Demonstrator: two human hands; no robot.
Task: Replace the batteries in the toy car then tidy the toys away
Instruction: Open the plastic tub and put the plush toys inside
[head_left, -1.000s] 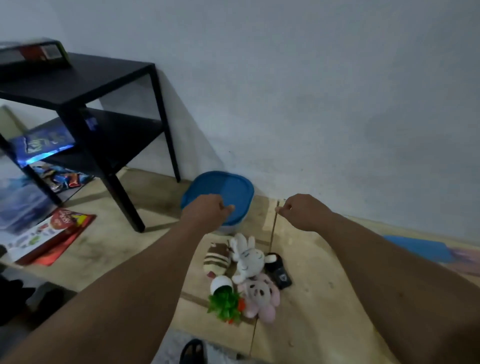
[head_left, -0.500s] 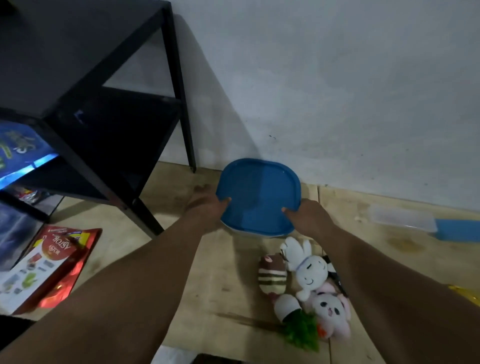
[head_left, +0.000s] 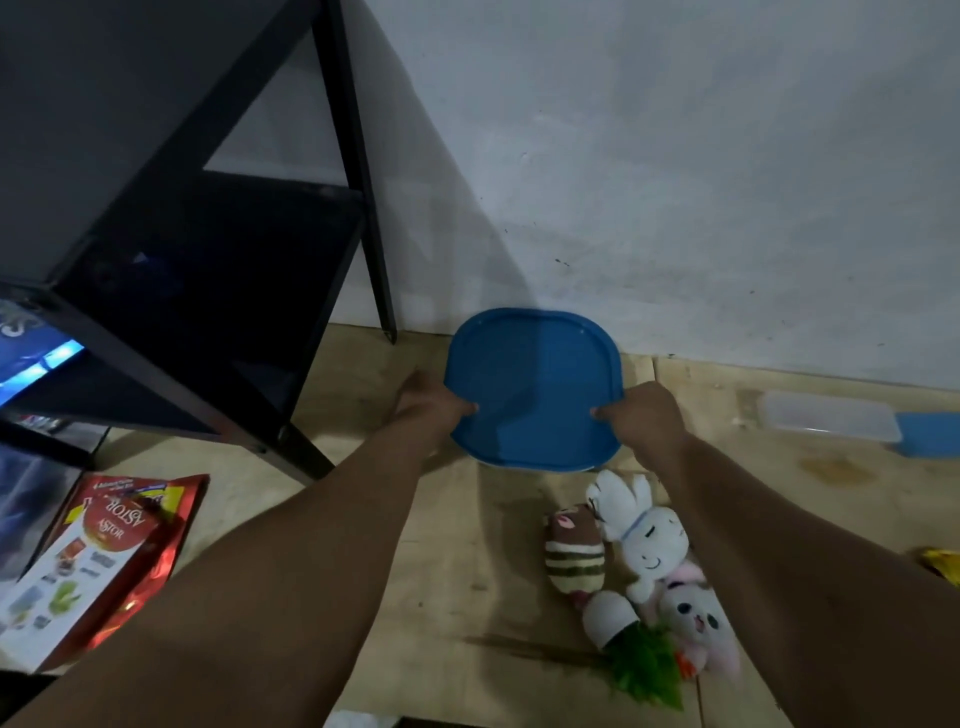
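A container with a blue lid (head_left: 535, 387) stands on the wooden floor by the white wall. My left hand (head_left: 428, 402) grips its left edge, thumb on top of the lid. My right hand (head_left: 641, 415) grips its right edge the same way. In front of the container lies a heap of soft toys: a white rabbit plush (head_left: 647, 535), a brown striped plush (head_left: 574, 553), a pink plush (head_left: 698, 626) and a small white pot with a green plant (head_left: 631, 644). No toy car shows.
A black two-tier side table (head_left: 208, 249) stands at the left, one leg close to the container. A red snack packet (head_left: 104, 556) lies on the floor at lower left. A clear box with a blue lid beside it (head_left: 831, 423) sits by the wall at right.
Both hands reached forward and closed on the sides of the blue-lidded container. The view moved in closer and lower.
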